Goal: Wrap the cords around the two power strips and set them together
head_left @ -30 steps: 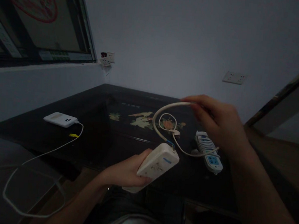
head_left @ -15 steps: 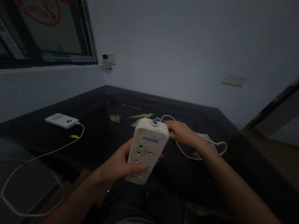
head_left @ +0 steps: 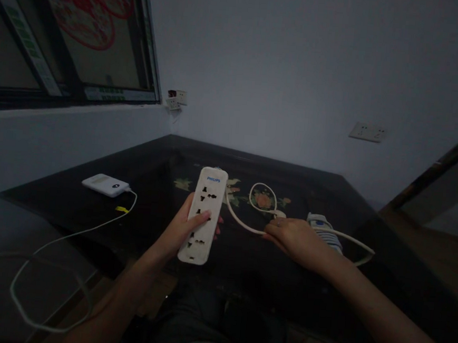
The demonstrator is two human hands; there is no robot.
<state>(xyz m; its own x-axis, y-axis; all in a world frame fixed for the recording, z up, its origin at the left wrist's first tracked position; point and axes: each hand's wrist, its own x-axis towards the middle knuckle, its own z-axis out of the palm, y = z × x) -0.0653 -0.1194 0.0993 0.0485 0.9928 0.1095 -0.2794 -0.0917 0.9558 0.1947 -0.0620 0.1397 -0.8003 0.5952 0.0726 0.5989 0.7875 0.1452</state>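
A white power strip with several sockets and a blue PHILIPS label is tilted above the table, its socket face toward me. My left hand wraps round its left side, thumb across the face. From the strip's far end a white cord curves down to my right hand, whose fingers are closed on it. Beyond those fingers the cord makes a loop on the table. A small white piece by the fingertips is partly hidden, and I cannot make out what it is.
The dark, glossy table bears a printed flower. At left lies a white power bank with a white cable hanging off the edge, near a yellow scrap. A striped bundle sits behind my right forearm. Wall sockets are beyond.
My left hand has shifted the strip slightly left and turned its socket face more toward me. My right hand has moved from the strip's far end to the right along the cord.
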